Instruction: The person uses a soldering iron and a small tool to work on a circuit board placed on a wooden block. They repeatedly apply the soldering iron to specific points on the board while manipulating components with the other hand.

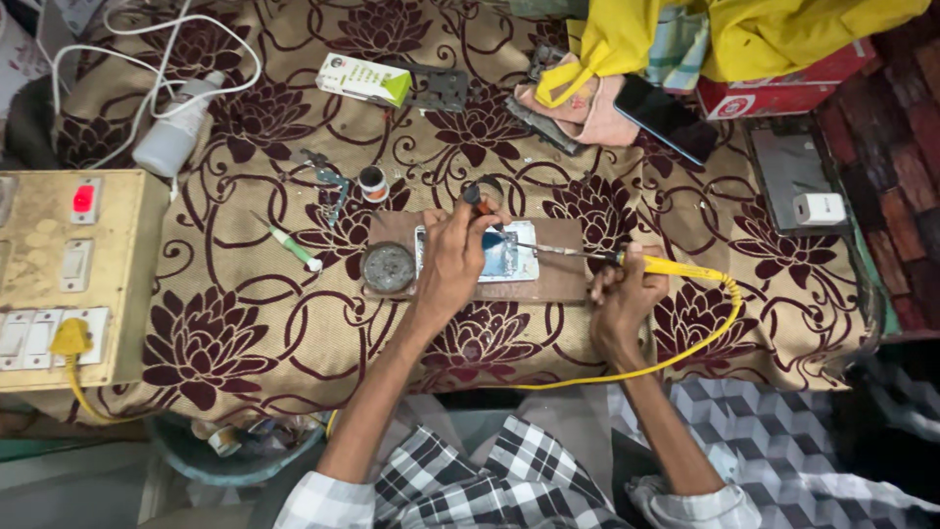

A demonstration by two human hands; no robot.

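Observation:
My right hand (pixel 624 296) grips a yellow-handled soldering iron (pixel 658 264), its metal tip reaching left onto an opened phone (pixel 509 257). The phone lies on a brown wooden board (pixel 560 282). My left hand (pixel 452 257) rests over the phone's left part and pinches a small dark tool (pixel 474 198) with an orange band. A round tin of dark paste (pixel 389 266) sits on the board just left of my left hand. The iron's yellow cord (pixel 676 360) loops down off the table edge.
A switchboard box (pixel 69 279) with a red lamp and a yellow plug stands at the left. A green-tipped screwdriver (pixel 291 245), tweezers (pixel 333 191), a small jar (pixel 371 183), a white bottle (pixel 176 127), a carton (pixel 364 80), a black phone (pixel 668 120) and yellow cloth (pixel 764 34) lie around.

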